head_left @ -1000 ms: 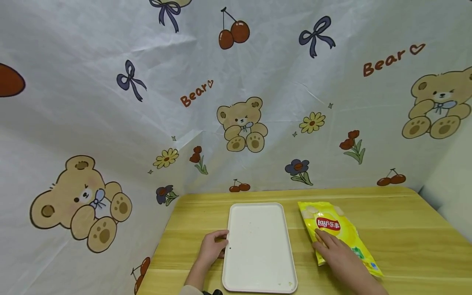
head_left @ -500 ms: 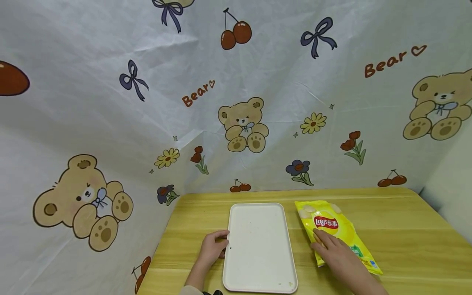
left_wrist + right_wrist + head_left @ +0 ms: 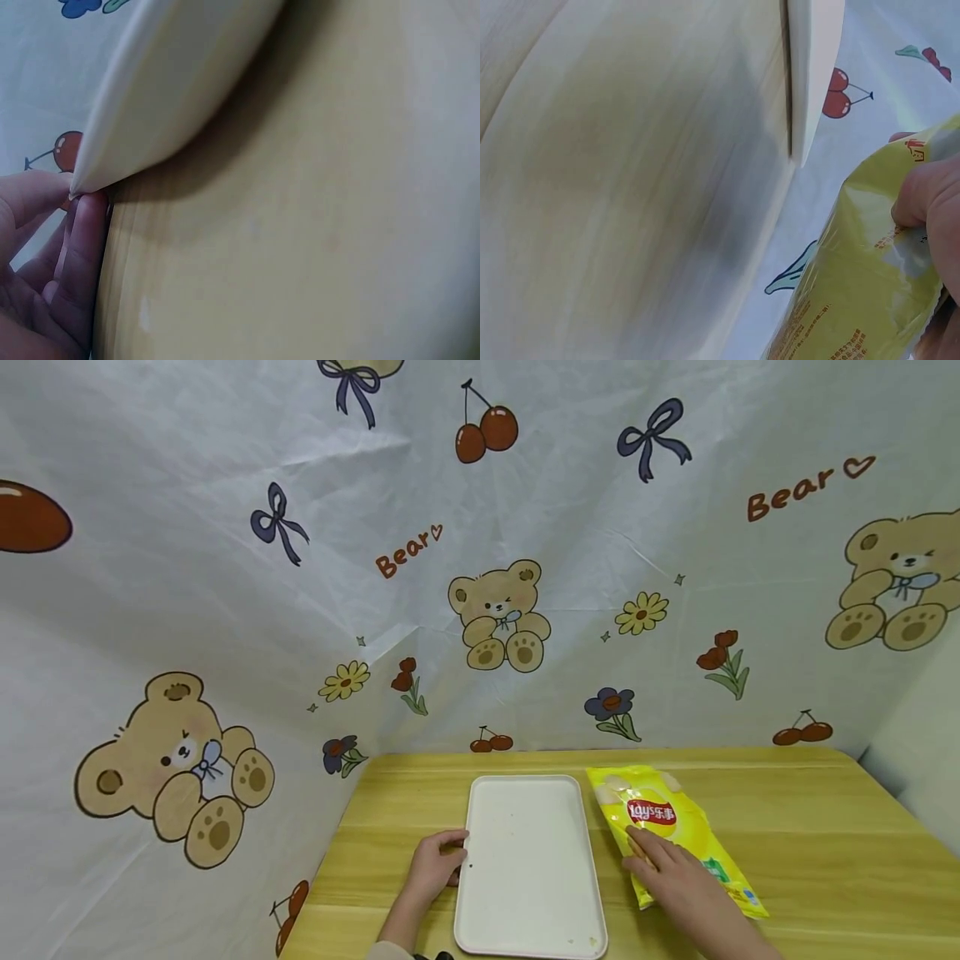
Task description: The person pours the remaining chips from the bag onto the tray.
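Observation:
A white rectangular tray (image 3: 528,860) with a low rim lies lengthwise on the table, a few specks on its surface. My left hand (image 3: 431,870) pinches the tray's left rim; in the left wrist view the thumb lies on the rim and fingers (image 3: 88,232) are beneath it. To the right of the tray is a yellow Lay's potato chip bag (image 3: 693,839), slanted, its printed front facing up. My right hand (image 3: 671,881) grips the bag by its left side. In the right wrist view, the thumb presses into the crinkled bag (image 3: 847,277), and some fingers are hidden behind it.
The wooden table (image 3: 817,827) extends to the right of the bag. Behind and to the left hangs a pale cloth (image 3: 570,527) printed with bears, bows, cherries and flowers. A small dark object (image 3: 444,956) shows at the bottom edge by the left wrist.
My right hand has moved the chip bag left, closer to the tray. The left hand keeps its pinch on the tray rim, and the head view has shifted slightly.

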Demonstrator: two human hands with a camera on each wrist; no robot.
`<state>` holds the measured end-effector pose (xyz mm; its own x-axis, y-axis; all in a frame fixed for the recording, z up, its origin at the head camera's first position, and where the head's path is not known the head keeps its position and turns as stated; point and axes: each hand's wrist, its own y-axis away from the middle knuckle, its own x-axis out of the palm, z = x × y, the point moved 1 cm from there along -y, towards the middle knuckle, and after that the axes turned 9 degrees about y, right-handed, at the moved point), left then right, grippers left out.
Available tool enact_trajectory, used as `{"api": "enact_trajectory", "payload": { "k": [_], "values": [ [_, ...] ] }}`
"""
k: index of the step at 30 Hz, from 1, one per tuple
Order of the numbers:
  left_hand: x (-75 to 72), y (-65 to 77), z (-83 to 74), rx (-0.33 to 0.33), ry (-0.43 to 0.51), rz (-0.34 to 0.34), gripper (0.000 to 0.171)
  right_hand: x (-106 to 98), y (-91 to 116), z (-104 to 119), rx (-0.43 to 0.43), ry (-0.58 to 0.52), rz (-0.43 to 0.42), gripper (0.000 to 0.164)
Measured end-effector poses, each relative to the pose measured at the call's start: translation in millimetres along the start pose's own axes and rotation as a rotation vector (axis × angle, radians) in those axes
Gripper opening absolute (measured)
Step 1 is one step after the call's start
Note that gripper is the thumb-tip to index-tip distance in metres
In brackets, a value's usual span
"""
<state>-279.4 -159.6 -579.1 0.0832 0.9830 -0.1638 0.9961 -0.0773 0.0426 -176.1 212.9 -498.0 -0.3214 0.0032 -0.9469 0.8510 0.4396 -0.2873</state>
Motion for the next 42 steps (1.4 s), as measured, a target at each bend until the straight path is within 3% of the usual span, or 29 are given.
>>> {"api": "enact_trajectory", "payload": {
  "k": [4,10,19,27,34,42],
  "values": [
    [-0.5,0.6,-0.7,-0.003,-0.004,0.001,0.031,-4.2,-0.8,3.7,0.007,-0.036,0.071,0.056],
    [1.0,1.1,-1.6,-0.007,0.002,-0.004,0.031,-7.8,-1.5,7.7,-0.017,-0.014,0.034,0.052],
    [1.8,1.9,-2.7,-0.004,0.021,-0.005,0.032,-17.3,-5.6,17.3,-0.061,-0.044,0.059,0.054],
    [2.4,2.7,-2.0,-0.009,0.027,0.002,0.031,-22.1,-7.3,27.3,-0.134,-0.047,0.014,0.056],
    [2.5,3.1,-0.6,-0.006,0.025,0.006,0.032,-25.1,-6.1,34.3,-0.161,-0.067,0.010,0.078],
    [2.4,2.8,-1.3,-0.010,0.029,0.000,0.032,-27.7,-6.8,41.7,-0.191,-0.054,-0.059,0.075]
  ]
}}
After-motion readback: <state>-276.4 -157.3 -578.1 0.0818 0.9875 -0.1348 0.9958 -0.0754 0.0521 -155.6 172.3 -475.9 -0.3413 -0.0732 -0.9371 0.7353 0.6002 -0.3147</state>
